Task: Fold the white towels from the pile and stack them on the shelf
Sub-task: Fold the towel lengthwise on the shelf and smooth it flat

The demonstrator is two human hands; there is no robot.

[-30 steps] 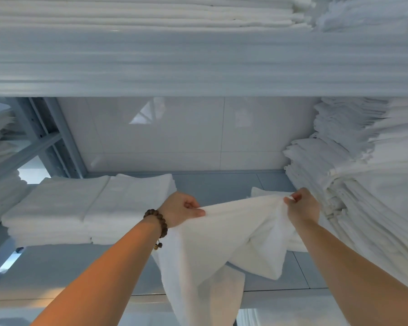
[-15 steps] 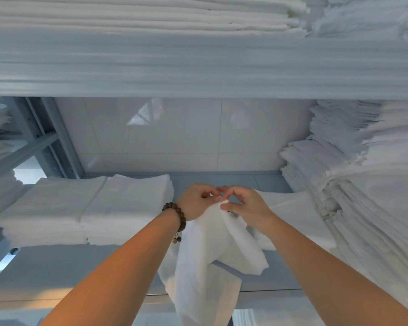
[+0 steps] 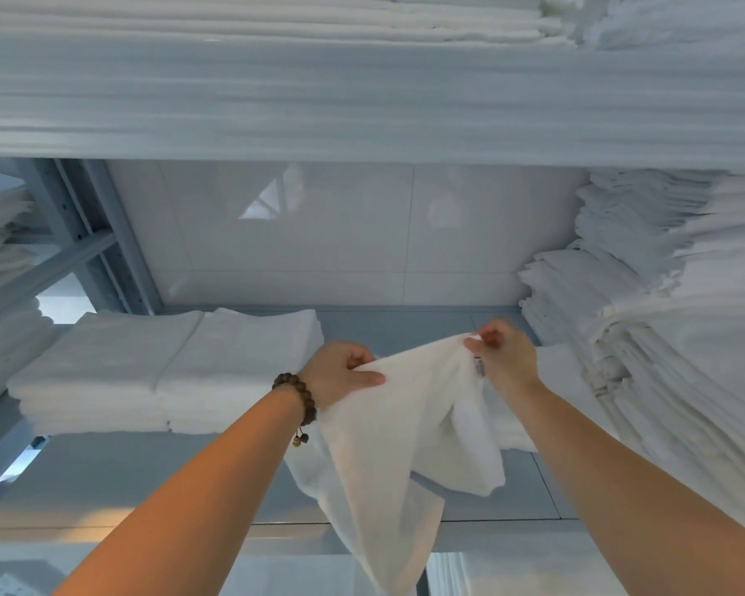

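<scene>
Left hand (image 3: 340,372) grips the towel (image 3: 405,428) at its upper edge, thumb laid over the cloth and fingers curled beneath; right hand (image 3: 507,359) pinches the same edge further right, thumb and forefinger closed on the cloth; the hands are apart, with the edge drawn between them. Towel is held in the air above the front of the shelf (image 3: 125,479); its body hangs in loose folds; the lowest part drops past the shelf's front edge and out of view. Small tag (image 3: 479,368) shows on the towel just beside the right hand; its marking is too small to read. Stack (image 3: 168,372) of folded towels, two side by side, lies on the shelf at left, near the left hand and not touching it. Pile (image 3: 663,337) of white towels rises at the right end of the shelf. Bracelet (image 3: 298,395) of dark beads sits on the left wrist. Tiled wall (image 3: 340,234) stands behind; upper shelf (image 3: 362,101) carries more white linen.
</scene>
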